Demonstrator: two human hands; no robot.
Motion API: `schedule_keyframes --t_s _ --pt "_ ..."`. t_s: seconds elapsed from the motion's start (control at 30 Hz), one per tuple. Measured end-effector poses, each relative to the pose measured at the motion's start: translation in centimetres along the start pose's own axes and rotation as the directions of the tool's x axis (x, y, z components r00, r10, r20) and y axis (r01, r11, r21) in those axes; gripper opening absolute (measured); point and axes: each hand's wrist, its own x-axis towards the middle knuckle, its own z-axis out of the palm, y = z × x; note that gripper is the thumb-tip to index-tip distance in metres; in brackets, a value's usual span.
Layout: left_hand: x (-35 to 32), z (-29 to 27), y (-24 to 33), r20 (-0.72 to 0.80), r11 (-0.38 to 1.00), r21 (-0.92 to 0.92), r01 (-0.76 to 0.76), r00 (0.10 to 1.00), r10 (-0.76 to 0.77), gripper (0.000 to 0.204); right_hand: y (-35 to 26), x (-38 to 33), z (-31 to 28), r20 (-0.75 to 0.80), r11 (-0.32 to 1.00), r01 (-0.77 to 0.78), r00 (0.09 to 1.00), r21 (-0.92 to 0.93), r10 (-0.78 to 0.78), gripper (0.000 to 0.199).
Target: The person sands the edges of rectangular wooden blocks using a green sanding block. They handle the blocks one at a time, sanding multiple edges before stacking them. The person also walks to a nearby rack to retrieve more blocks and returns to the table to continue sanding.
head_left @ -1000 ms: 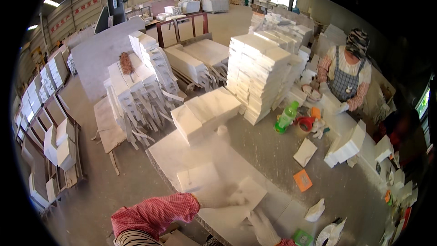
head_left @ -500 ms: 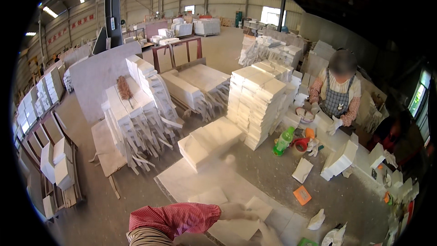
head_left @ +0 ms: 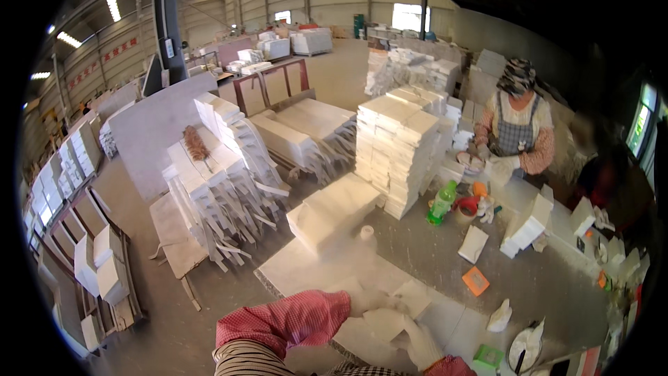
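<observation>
And here's the left hand (head_left: pixel 374 301), gloved, coming out of a red checked sleeve (head_left: pixel 285 322), meeting the gloved right hand (head_left: pixel 407 329) at the near-left side of a pale tile (head_left: pixel 417 295) lying on the worktable (head_left: pixel 299 264); it's hazy down there, so I can't tell whether either hand's fingers are spread, pressed together or pinching! Beyond them, white blocks (head_left: pixel 334 212), a green bottle (head_left: pixel 441 205) to the right, and a co-worker (head_left: pixel 516 125) in a checked apron at the far bench
</observation>
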Motion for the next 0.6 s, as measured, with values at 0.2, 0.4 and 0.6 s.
schedule_keyframes --t_s 0.2,0.4,0.6 --pt "0.7 1.3 1.7 -0.16 0.893 0.157 0.422 0.903 -0.399 0.077 2.5 0.0 0.0 -0.019 0.991 0.084 0.996 0.107 -0.083 0.051" --pt "-0.6 2.3 8.3 -0.203 0.833 0.516 0.2 0.973 -0.108 0.08 7.2 0.5 -6.0 0.051 0.916 0.176 0.984 -0.359 -0.169 0.044" --pt "0.2 5.0 11.4 -0.075 0.404 0.912 0.074 0.997 -0.012 0.065 5.1 -3.1 -7.6 -0.223 0.794 0.115 0.927 -0.597 -0.302 0.067"
